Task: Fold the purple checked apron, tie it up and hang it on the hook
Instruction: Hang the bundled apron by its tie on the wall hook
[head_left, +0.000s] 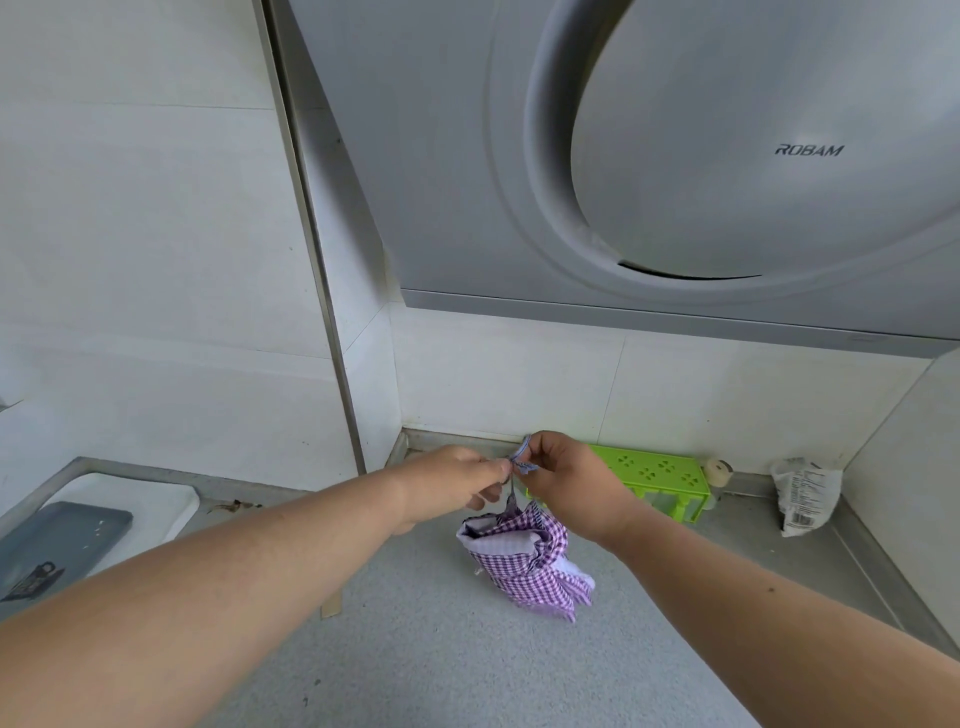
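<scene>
both hands (511, 480) pinch apron strap (521, 460) — apron (524, 558) dangling | rack (657, 480)

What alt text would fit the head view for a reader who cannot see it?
Both hands, left hand and right hand, pinch the strap of a bundled purple checked apron hanging above a grey counter. Behind stand a green rack and a range hood.

Single head-worn wide-angle view — looking forward and down from close range, taking in both forearms reaching out over the grey countertop (441, 649), with the range hood (675, 156) looming near overhead — no second view sharing anything.
</scene>
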